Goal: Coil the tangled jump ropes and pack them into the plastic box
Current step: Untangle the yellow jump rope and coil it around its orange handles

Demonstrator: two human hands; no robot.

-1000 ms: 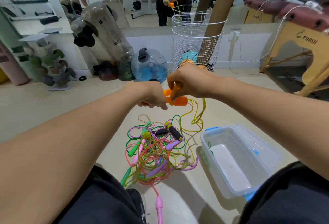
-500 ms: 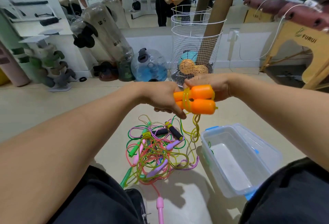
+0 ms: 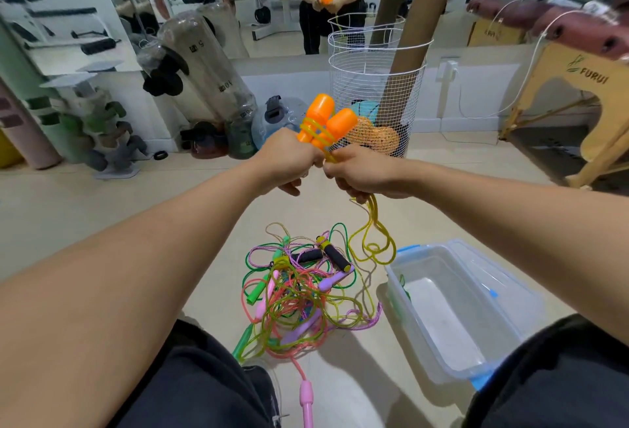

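Early stage: left hand (image 3: 292, 164) grips orange handles (image 3: 325, 124), right hand (image 3: 366, 171) pinches yellow cord (image 3: 372, 233) half-wound; tangled pile (image 3: 301, 291) untouched, plastic box (image 3: 456, 312) nearly empty

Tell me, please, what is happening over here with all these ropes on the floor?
A person is bundling one jump rope. The left hand grips two orange handles with yellow cord wound round them, while the right hand holds the yellow cord, whose loops hang down. The other ropes lie tangled on the floor beside the open plastic box.
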